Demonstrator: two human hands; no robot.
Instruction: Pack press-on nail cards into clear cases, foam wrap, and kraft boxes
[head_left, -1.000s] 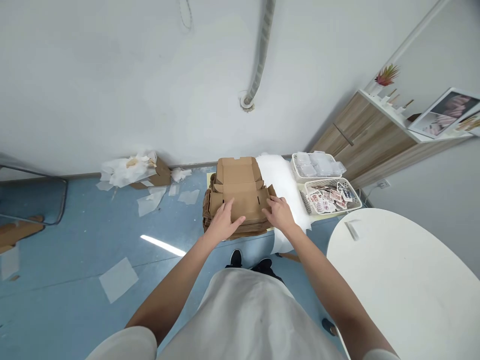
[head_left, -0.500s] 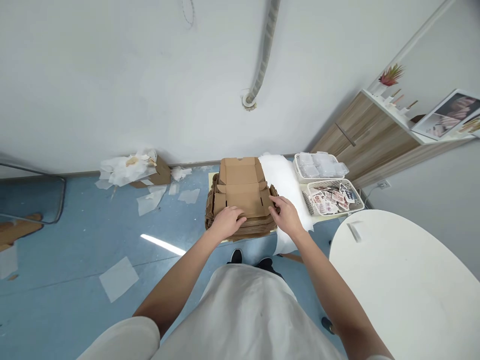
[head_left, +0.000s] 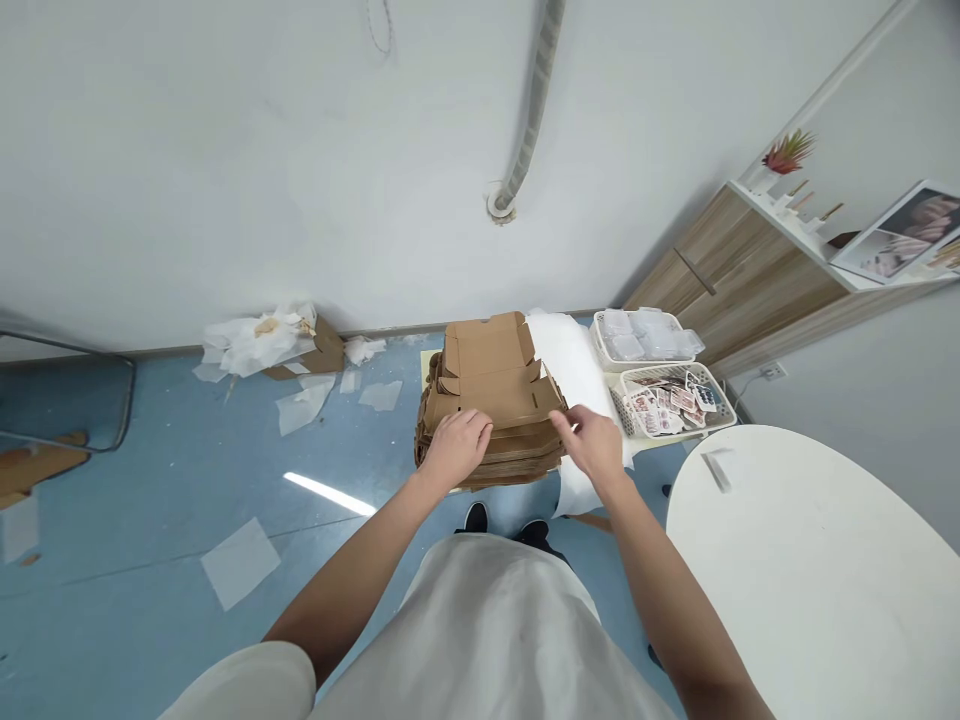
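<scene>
Unfolded brown cardboard mailer boxes lie stacked flat in front of me, and the top cardboard box has its right near corner raised off the stack. My right hand pinches that corner between thumb and fingers. At the near edge, left of the middle, my left hand is closed over the same box with its fingers bent together; its fingertips are partly hidden. Slots and side flaps show on the top box.
White sheet material lies right of the stack. Beyond it stand a white basket of clear plastic cases and a basket of printed cards. A round white table is at right. Paper scraps litter the blue floor.
My right hand has moved slightly right and taken hold of the top box's near corner, which has come up. My left hand has closed at the near edge.
</scene>
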